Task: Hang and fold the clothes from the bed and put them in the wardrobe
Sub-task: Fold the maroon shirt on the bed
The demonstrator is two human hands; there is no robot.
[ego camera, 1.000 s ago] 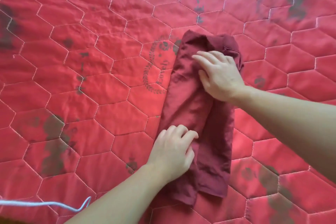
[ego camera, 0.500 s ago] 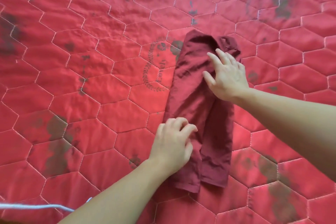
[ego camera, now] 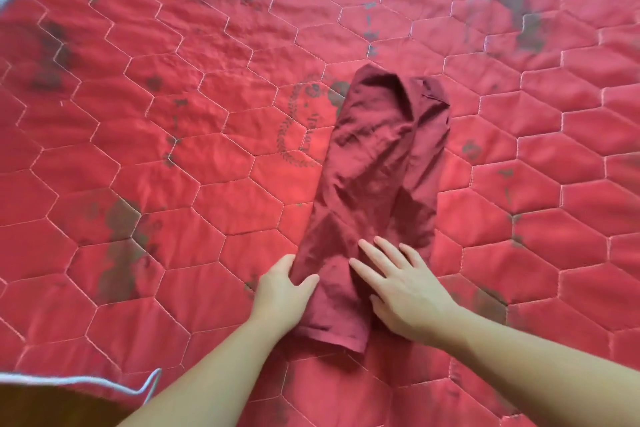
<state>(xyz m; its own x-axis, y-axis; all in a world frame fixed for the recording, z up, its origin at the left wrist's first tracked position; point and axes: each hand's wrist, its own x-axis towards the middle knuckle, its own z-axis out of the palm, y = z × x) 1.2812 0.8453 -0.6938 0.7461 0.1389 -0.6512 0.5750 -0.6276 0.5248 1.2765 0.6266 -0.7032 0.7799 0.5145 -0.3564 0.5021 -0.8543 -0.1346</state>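
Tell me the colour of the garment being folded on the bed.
Dark maroon, plain, with no print: the garment shows clearly in the head view.

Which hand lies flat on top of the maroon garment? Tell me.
The right hand, fingers spread flat on the maroon garment. The left hand only grips its left edge.
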